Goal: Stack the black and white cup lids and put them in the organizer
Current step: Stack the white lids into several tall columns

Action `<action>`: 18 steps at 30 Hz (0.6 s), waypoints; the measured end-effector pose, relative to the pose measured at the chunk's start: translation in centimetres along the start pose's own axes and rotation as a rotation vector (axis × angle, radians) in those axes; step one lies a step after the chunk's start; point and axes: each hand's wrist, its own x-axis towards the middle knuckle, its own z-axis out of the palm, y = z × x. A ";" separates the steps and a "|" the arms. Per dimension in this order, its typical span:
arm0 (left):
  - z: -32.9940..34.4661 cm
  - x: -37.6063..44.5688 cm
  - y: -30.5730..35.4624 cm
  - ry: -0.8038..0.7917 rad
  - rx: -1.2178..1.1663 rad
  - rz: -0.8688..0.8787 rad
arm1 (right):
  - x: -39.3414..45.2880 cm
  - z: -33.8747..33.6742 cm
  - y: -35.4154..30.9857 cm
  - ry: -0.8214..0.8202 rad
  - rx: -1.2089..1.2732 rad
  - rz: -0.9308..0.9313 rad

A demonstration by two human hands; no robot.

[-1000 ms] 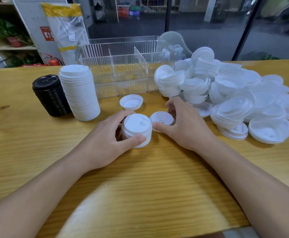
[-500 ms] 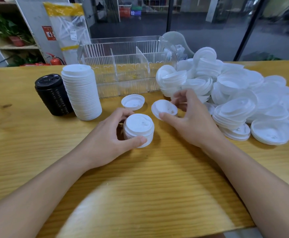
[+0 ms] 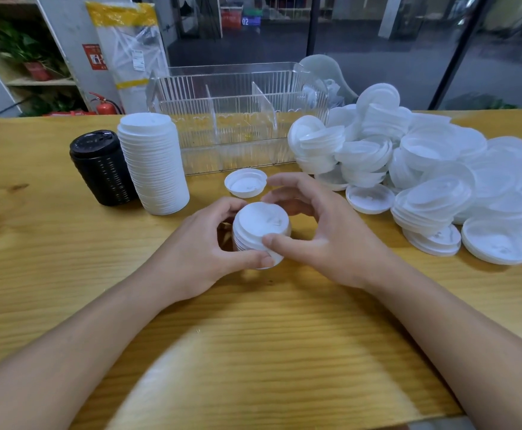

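Left hand (image 3: 210, 243) grips the short white lid stack (image 3: 261, 235) near the counter (image 3: 253, 336) centre – steadies it, I'd guess, so lids nest square. Right hand (image 3: 321, 231) pinches the top lid's edge, thumb in front, fingers curled behind. Clear organizer (image 3: 238, 119) sits behind, dividers up, not yet loaded. Tall white stack (image 3: 154, 164) and black stack (image 3: 103, 167) stand left; one loose lid (image 3: 245, 182) lies between hands and organizer – loose lid pile (image 3: 424, 178) right.
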 end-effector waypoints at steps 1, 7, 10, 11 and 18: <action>0.0 0.0 -0.1 -0.001 0.003 0.001 | 0.0 0.0 0.1 -0.004 -0.005 -0.004; 0.0 0.1 -0.4 -0.018 0.045 0.007 | -0.1 0.0 0.4 -0.010 -0.025 -0.013; -0.1 -0.1 -0.1 -0.009 0.034 0.005 | -0.1 0.0 0.6 -0.020 0.008 -0.019; -0.1 -0.2 0.0 -0.013 0.031 0.009 | -0.1 0.0 0.7 -0.019 0.030 -0.019; -0.5 0.0 -0.1 0.020 0.027 0.026 | 3.1 0.0 3.1 0.108 -0.054 0.025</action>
